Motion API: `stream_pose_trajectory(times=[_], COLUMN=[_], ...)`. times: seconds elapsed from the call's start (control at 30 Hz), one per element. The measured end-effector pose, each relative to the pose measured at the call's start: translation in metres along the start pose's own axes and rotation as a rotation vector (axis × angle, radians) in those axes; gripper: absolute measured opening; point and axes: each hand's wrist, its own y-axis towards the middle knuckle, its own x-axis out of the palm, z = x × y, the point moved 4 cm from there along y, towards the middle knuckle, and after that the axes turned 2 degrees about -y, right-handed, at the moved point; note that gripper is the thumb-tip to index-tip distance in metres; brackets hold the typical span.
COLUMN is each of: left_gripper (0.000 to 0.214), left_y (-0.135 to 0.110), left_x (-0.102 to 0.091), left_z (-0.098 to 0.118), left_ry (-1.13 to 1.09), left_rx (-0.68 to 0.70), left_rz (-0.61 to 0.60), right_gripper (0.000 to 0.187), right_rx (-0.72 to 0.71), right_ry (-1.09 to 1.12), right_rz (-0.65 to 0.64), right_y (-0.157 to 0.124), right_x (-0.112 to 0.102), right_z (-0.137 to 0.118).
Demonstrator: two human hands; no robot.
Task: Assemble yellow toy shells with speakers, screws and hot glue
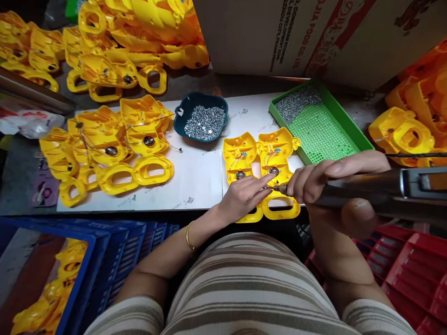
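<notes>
My right hand [314, 181] is wrapped round a dark power screwdriver [366, 188], held nearly level with its thin bit pointing left. My left hand [244, 195] meets the bit's tip, its fingers close together and one finger stretched over the yellow shell; whatever it pinches is too small to name. Below both hands lie two open yellow plastic shell halves, a left one [239, 149] and a right one [275, 143]. Each has a looped handle, thin wires and a round metal speaker [274, 171] inside. My left hand partly covers the left shell.
A dark teal bowl [178, 125] of small screws stands behind the shells. Beside it is a green perforated tray [349, 125] with metal pieces. More yellow shells [146, 116] lie left. A cardboard box [240, 42] stands behind; blue [87, 270] and red crates [401, 265] flank me.
</notes>
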Motion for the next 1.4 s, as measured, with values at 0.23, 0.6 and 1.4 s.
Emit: stream_pose_trajectory(times=[0.23, 0.6, 1.4], left_gripper=[0.030, 0.045, 0.080], left_y=[-0.002, 0.000, -0.021], left_x=[0.004, 0.005, 0.047], left_z=[0.000, 0.000, 0.031], left_ry=[0.023, 0.029, 0.363], left_rx=[0.001, -0.003, 0.007], left_rz=[-0.016, -0.040, -0.567], right_gripper=[0.021, 0.027, 0.019], right_rx=[-0.007, -0.049, -0.210], right_ry=[0.041, -0.023, -0.168], right_rz=[0.011, 0.085, 0.150], right_y=[0.003, -0.002, 0.011], right_x=[0.002, 0.007, -0.009], right_z=[0.009, 0.000, 0.050])
